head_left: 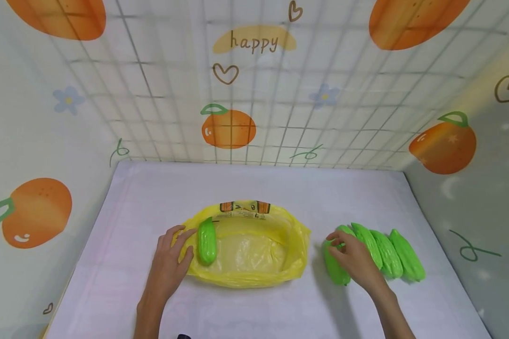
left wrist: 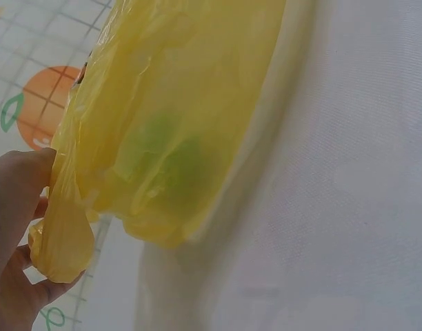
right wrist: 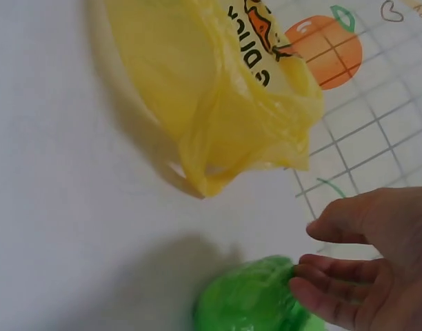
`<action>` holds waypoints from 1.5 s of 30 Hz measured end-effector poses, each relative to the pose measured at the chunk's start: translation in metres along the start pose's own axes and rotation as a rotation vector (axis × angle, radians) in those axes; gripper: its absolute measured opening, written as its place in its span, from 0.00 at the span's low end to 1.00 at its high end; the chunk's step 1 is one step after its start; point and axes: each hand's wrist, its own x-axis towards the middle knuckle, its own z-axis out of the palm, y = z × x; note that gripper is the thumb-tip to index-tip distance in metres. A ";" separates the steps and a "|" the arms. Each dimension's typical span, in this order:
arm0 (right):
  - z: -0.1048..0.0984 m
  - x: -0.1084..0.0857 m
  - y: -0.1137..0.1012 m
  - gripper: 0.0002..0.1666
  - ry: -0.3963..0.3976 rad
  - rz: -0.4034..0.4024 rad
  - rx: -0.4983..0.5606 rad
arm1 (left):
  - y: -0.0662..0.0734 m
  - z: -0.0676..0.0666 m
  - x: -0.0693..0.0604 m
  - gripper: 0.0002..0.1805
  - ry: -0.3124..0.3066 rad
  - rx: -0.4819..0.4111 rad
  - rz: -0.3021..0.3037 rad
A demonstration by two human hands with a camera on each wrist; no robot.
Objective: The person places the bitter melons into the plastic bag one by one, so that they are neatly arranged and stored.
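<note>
Yellow bag point(head_left: 254, 281) is pinched by the left fingers point(head_left: 184, 236); the right fingers point(right wrist: 328, 301), parted and empty, are at the nearest green gourd point(head_left: 337, 270), below them. Wrapping its middle before lifting should prevent slipping.

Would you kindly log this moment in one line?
left hand: holds bag; right hand: at leftmost loose gourd; bag: one gourd inside

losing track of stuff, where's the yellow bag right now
In the head view, the yellow bag sits open near the middle of the table, between the left hand and the green objects on the right.
</note>
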 end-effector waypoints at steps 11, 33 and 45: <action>0.002 -0.005 0.013 0.18 0.084 0.004 -0.060 | 0.000 0.001 0.000 0.22 0.022 -0.014 0.016; 0.018 -0.007 0.008 0.33 0.018 0.056 -0.287 | 0.000 0.002 0.000 0.21 0.032 -0.026 0.017; 0.021 -0.009 0.001 0.34 -0.048 0.077 -0.287 | 0.001 0.001 0.000 0.21 0.027 -0.028 0.028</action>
